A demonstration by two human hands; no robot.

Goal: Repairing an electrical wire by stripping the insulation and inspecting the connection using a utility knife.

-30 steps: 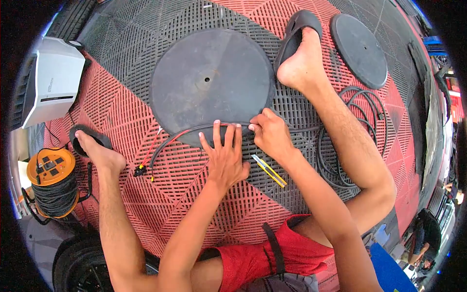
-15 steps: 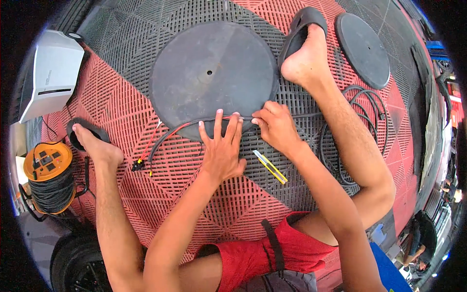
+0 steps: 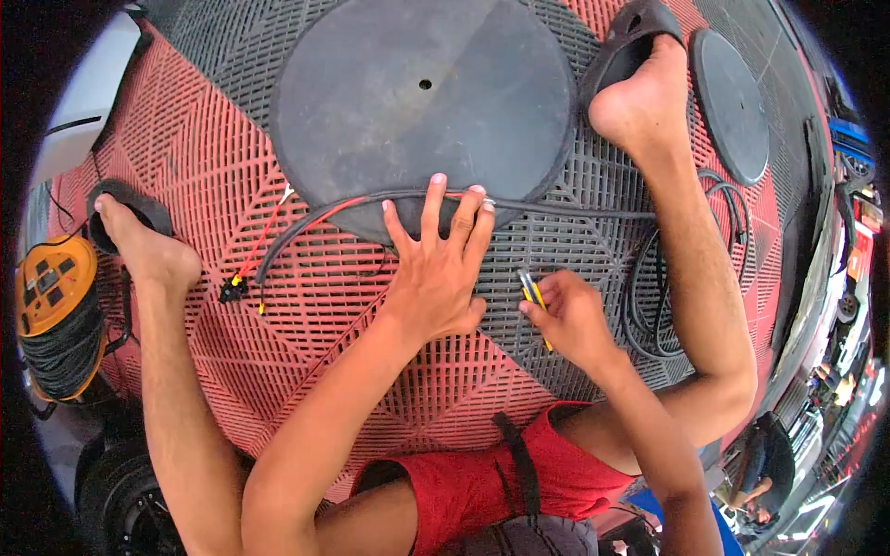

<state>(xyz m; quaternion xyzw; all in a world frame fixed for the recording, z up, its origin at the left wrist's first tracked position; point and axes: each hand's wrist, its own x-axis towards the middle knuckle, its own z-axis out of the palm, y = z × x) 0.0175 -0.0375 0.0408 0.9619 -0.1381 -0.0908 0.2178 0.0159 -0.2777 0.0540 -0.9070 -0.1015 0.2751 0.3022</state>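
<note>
A large round black disc (image 3: 422,125) with a small centre hole lies flat on the grated floor. Across its near edge runs a black cable (image 3: 575,212), with a red wire (image 3: 336,210) beside it on the left. My left hand (image 3: 436,269) is spread, its fingertips pressing the cable and wire against the disc. Off to the right, my right hand (image 3: 570,315) grips a yellow utility knife (image 3: 533,291), blade end pointing away from me. The cable and red wire end at the left near a small black connector (image 3: 231,290) with yellow tips.
Coiled black cable (image 3: 640,320) lies by my right leg. A smaller black disc (image 3: 732,107) rests beyond my right foot. At the left stand an orange cable reel (image 3: 60,287) and a white-grey box (image 3: 79,111). A tyre (image 3: 125,505) shows at lower left.
My right hand has left the cable, moved down and picked up the utility knife from the floor. The left hand stays on the cable. The whole view has shifted slightly.
</note>
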